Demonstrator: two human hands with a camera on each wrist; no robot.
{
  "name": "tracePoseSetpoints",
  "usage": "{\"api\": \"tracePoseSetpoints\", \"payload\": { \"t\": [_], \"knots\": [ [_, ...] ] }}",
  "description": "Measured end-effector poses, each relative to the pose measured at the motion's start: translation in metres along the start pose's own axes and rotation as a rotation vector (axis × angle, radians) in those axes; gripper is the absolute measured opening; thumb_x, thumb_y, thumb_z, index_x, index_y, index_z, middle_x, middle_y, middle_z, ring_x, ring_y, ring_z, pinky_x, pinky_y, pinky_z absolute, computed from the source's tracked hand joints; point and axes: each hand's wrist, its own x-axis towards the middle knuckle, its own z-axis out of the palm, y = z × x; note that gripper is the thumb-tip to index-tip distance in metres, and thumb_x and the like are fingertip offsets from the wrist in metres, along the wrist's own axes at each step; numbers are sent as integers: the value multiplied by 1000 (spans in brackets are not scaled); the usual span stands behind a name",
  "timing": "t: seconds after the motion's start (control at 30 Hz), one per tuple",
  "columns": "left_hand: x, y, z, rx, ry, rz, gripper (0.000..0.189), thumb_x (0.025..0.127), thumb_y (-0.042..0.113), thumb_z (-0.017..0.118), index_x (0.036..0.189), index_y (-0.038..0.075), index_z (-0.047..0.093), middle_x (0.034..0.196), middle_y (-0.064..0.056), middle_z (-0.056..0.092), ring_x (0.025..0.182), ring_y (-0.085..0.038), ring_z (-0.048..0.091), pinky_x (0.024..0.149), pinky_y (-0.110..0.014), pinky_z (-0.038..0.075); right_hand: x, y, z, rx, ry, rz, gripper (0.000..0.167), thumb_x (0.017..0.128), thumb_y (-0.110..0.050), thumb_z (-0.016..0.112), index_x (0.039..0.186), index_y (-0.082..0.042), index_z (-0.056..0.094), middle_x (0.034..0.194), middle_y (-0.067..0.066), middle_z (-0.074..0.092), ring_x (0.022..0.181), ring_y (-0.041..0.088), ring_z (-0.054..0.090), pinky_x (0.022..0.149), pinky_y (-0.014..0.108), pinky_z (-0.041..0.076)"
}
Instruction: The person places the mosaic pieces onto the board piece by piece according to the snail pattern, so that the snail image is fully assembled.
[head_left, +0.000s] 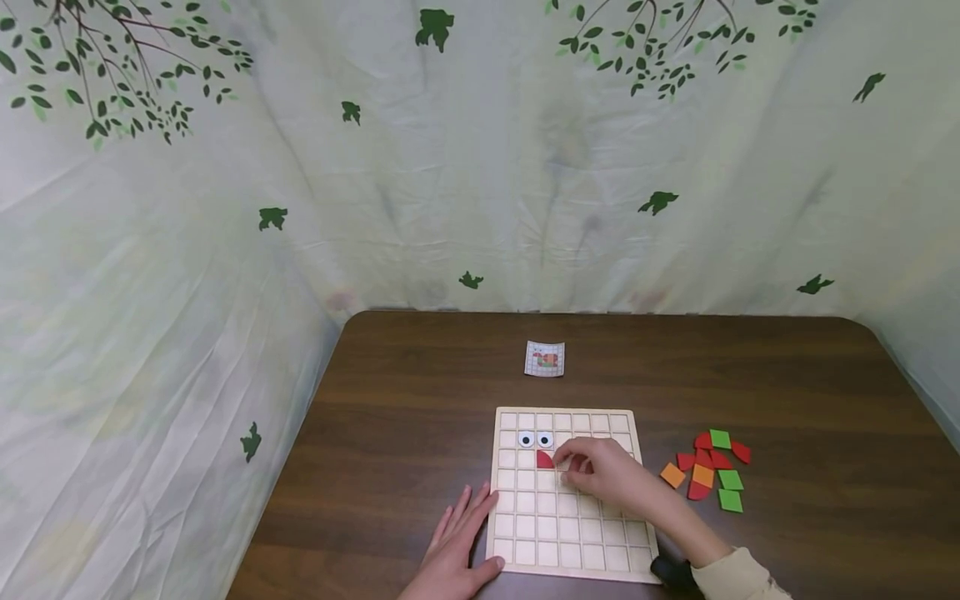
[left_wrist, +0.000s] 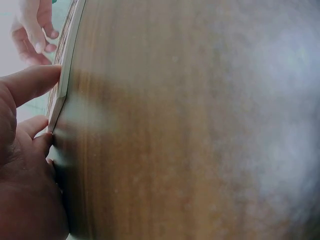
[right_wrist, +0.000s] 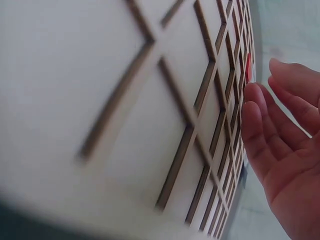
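A pale wooden grid board [head_left: 567, 552] lies on the table in the head view. Two round eye pieces [head_left: 536, 439] sit side by side in its second row. Directly below the right-hand eye is a red quarter-round piece [head_left: 544, 459]. My right hand [head_left: 600, 472] hovers over the board beside that red piece, fingers loosely bent. In the right wrist view, the thumb stands apart from the fingers of the right hand [right_wrist: 287, 127], and nothing shows between them. My left hand [head_left: 459, 546] touches the board's left edge and lower left corner with straight fingers, also visible in the left wrist view [left_wrist: 30, 145].
Right of the board lies a loose group of red pieces [head_left: 721, 460], green squares [head_left: 730, 480] and orange squares [head_left: 672, 476]. A small picture card [head_left: 544, 359] lies beyond the board. Behind the brown table [head_left: 405, 400] hangs a leaf-patterned cloth [head_left: 510, 167].
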Motion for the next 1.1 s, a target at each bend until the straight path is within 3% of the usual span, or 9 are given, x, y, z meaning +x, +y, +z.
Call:
{"api": "tracePoseSetpoints", "payload": {
  "t": [0.43,0.67,0.87,0.97,1.1],
  "knots": [
    [1,1,-1,-2,-11,-18,82,84,27,72,155,22,31,163,4,20,149,-30,5,110,-56,0,-43,22,-29,2,79,136,18,86,-15,76,104,-19,71,86,-9,63,77,14,56,67,25,51],
    [2,2,-1,9,-13,-33,81,84,27,72,155,23,32,162,4,20,149,-30,5,111,-57,1,-61,41,-53,-28,168,106,21,85,-8,76,103,-17,71,86,-9,66,76,8,57,66,25,51],
    [0,3,-1,-3,13,7,81,84,25,72,154,22,33,162,2,22,149,-32,6,110,-52,-1,-75,52,-74,-26,158,138,21,87,-11,74,107,-17,71,97,-6,68,82,12,61,67,26,52],
    [-1,3,-1,-6,28,30,80,84,25,72,154,20,34,162,0,23,149,-34,7,111,-46,-3,-79,58,-82,-77,170,131,23,86,-11,75,108,-17,71,102,-4,69,88,12,63,75,27,54],
    [-1,4,0,-5,23,16,81,84,24,72,154,21,34,162,2,22,149,-32,6,110,-41,-4,-82,66,-88,-145,164,135,27,84,-6,76,108,-17,71,102,-5,69,87,12,62,78,29,55]
  ]
}}
